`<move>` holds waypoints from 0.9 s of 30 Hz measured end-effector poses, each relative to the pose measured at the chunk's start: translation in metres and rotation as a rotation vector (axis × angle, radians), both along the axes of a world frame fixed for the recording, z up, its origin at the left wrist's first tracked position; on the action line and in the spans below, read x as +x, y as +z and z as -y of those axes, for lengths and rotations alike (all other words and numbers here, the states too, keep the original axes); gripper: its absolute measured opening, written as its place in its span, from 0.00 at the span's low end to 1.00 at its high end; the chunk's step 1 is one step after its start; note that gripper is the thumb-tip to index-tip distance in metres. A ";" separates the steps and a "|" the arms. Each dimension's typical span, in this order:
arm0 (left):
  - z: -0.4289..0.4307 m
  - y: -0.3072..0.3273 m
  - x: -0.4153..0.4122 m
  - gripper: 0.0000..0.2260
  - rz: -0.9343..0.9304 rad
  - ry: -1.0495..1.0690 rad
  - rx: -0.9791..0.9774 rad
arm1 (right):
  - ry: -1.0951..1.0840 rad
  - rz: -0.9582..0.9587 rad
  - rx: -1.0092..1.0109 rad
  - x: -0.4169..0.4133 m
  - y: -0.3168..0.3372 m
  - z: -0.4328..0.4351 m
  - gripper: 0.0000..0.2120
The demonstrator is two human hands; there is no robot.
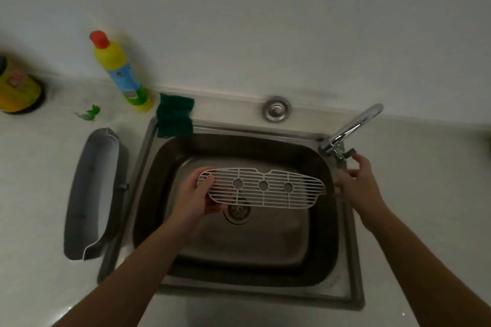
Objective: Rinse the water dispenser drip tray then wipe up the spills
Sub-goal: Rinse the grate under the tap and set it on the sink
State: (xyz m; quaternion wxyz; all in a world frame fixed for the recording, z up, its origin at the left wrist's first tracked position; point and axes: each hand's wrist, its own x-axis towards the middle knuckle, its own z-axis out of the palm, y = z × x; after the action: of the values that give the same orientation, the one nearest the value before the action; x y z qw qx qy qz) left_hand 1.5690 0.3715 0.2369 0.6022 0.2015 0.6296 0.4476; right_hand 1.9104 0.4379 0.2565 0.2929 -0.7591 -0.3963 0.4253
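My left hand [198, 198] grips the left end of the white drip tray grate [265, 188] and holds it flat over the steel sink [239, 268], above the drain. The grey drip tray basin [91, 194] lies on the counter left of the sink. My right hand [358, 180] is at the sink's right rim, its fingertips at the small dark handle [350, 152] at the base of the chrome tap [350, 127]. No water runs from the tap. A dark green cloth [175, 118] hangs over the sink's back left corner.
A yellow bottle with a red cap [119, 71] stands on the counter behind the basin. A yellow and black container [18, 87] sits at the far left. A green scrap [89, 113] lies between them. A round metal fitting [276, 109] sits behind the sink.
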 end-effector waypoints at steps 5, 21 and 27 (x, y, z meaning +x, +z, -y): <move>-0.010 0.008 0.016 0.09 -0.031 0.004 0.022 | 0.114 0.304 -0.023 0.026 -0.015 -0.045 0.24; -0.029 0.002 0.031 0.10 -0.214 -0.172 0.164 | 0.000 -0.231 -0.164 0.003 -0.016 0.024 0.25; -0.025 -0.003 0.028 0.12 -0.569 -0.290 0.102 | -0.031 -0.458 -0.135 0.008 0.001 0.024 0.21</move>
State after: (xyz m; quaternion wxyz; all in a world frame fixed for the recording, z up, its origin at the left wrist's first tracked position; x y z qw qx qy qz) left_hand 1.5975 0.3968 0.2340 0.4487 0.4360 0.7141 0.3141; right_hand 1.9186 0.4136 0.2574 0.3301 -0.6668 -0.2787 0.6073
